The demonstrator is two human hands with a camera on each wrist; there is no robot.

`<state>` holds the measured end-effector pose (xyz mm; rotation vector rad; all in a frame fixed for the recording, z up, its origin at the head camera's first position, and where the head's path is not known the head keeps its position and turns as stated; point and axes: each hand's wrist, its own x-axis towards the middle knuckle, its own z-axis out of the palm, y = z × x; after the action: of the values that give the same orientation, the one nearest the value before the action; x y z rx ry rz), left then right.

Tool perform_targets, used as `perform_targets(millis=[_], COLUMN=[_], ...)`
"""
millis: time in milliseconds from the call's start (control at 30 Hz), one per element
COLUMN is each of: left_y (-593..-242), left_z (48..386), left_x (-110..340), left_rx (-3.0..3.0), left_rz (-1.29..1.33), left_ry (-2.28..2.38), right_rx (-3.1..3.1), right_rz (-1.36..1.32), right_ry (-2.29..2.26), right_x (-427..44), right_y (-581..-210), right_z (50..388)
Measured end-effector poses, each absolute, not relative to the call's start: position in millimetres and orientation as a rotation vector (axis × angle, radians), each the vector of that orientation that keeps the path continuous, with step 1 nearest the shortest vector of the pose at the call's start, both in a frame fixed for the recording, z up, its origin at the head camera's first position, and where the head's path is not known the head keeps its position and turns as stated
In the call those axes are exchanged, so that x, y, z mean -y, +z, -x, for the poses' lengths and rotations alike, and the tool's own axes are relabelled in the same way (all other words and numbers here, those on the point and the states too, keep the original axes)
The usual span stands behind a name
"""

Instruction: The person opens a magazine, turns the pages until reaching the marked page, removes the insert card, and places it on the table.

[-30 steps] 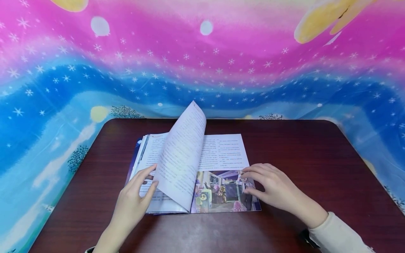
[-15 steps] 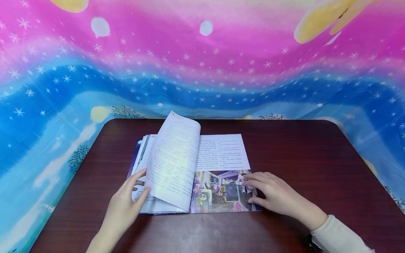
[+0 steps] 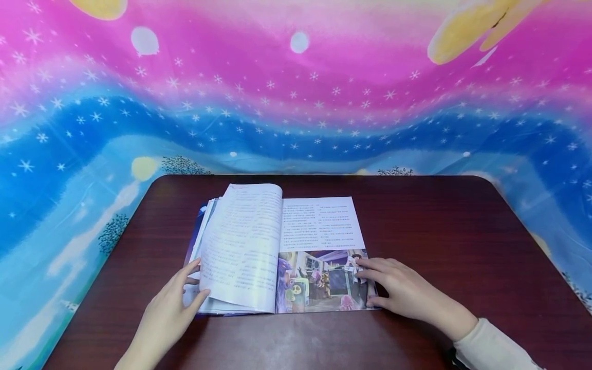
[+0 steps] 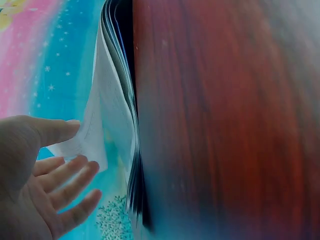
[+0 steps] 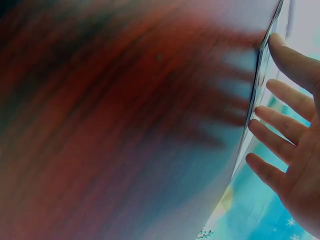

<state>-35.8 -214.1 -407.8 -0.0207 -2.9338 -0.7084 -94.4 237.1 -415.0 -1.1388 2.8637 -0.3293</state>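
Observation:
A magazine (image 3: pixel 319 223) lies spread on the table, text at the top of its right page and a colour illustration below. One loose page (image 3: pixel 240 246) bows over the left stack, its lower left corner off the leaves beneath. My left hand (image 3: pixel 164 308) is at that page's outer edge, thumb by the lower corner. In the left wrist view its thumb (image 4: pixel 60 131) and fingers stand apart, fairly straight, near the white page. My right hand (image 3: pixel 409 290) rests along the right page's outer edge, fingertips over the picture. The right wrist view shows its fingers (image 5: pixel 272 140) spread and extended.
The dark red-brown table (image 3: pixel 439 221) has rounded far corners. Behind it hangs a pink and blue cloth (image 3: pixel 296 103) printed with snowflakes. A dark blue cover edge (image 3: pixel 190 244) shows under the left stack.
The raised page has swung left and down, exposing more of the right page. My left hand has moved left and toward me with it. My right hand has slid slightly toward me.

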Motion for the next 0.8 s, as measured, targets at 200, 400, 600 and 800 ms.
perform_targets(millis=[200, 400, 600, 800], left_y=[-410.5, -412.7, -414.9, -418.2], left_z=[37.1, 37.2, 40.8, 50.3], left_x=[227.0, 233.9, 234.1, 237.2], left_rx=[3.056, 3.092, 3.043, 3.043], left_rz=[-0.055, -0.015, 0.174, 0.345], left_ry=[-0.649, -0.655, -0.654, -0.627], right_rx=[-2.853, -2.851, -2.855, -2.872], right_rz=[1.124, 1.134, 1.131, 1.126], right_ry=[-0.316, -0.306, -0.304, -0.286], right_x=[-236.8, -237.2, -237.1, -236.6], right_y=[-414.9, -415.5, -415.0, -415.2], right_z=[92.5, 93.8, 94.6, 94.3])
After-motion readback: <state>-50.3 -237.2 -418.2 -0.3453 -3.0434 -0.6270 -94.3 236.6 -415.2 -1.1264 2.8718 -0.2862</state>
